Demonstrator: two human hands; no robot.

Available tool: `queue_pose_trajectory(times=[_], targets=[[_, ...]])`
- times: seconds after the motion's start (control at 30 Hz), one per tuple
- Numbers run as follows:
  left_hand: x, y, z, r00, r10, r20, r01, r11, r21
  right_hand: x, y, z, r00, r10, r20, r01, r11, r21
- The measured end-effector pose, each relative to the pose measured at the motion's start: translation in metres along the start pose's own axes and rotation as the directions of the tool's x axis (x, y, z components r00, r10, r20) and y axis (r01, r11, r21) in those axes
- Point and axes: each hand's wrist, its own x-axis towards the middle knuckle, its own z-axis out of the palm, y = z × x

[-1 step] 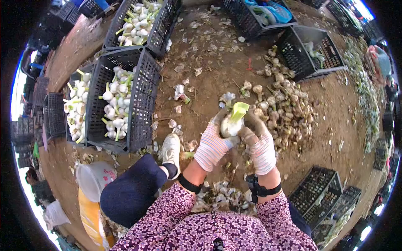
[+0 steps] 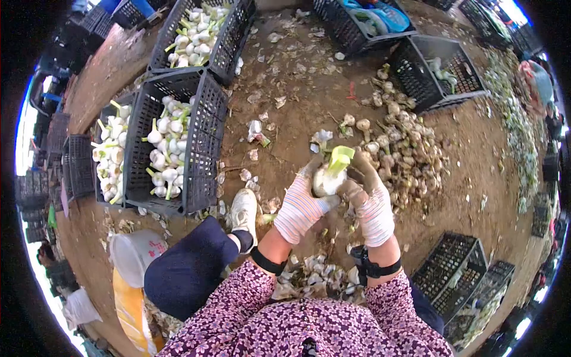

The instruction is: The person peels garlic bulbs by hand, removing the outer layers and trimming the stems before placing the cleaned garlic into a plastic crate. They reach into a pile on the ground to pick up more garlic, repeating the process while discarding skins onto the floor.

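A white garlic bulb (image 2: 327,182) with a short, pale green cut stem is held in front of me, stem pointing up. My left hand (image 2: 304,203), in a striped glove with dirty fingertips, wraps round the bulb from the left. From the right, my right hand (image 2: 371,202), gloved alike, closes its fingers against the bulb and beside the stem. Part of the bulb is hidden by the fingers. Just beyond the right hand lies a heap of brownish, unpeeled garlic (image 2: 410,149) on the ground. Peeled skins (image 2: 315,276) are piled below my wrists.
At left, black crates (image 2: 202,143) hold white garlic bulbs with green stems. A black crate (image 2: 416,77) stands behind the heap, another crate (image 2: 449,268) at lower right. Beside my left knee are a white bucket (image 2: 128,253) and a yellow sack (image 2: 131,309). Skins litter the dirt floor.
The view has shifted very slightly. Both hands keep the same hold on the garlic bulb, with no other clear difference.
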Motion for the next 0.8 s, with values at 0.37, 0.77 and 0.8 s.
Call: queue_pose_trajectory(times=[0.37, 0.77, 0.8], targets=[[-0.148, 0.088, 0.012, 0.987, -0.072, 0.145, 0.091, 0.988, -0.127, -0.15, -0.034, 0.009, 0.96, -0.27, 0.081, 0.276, 0.843, -0.462], [-0.213, 0.099, 0.043, 0.915, -0.057, 0.4, 0.06, 0.998, 0.005, -0.211, -0.037, -0.001, 0.98, -0.099, -0.175, 0.094, 0.995, -0.036], [-0.22, 0.102, 0.054, 0.894, -0.123, 0.431, 0.145, 0.989, -0.018, -0.207, -0.029, -0.001, 0.97, -0.06, -0.234, 0.064, 0.998, 0.008]])
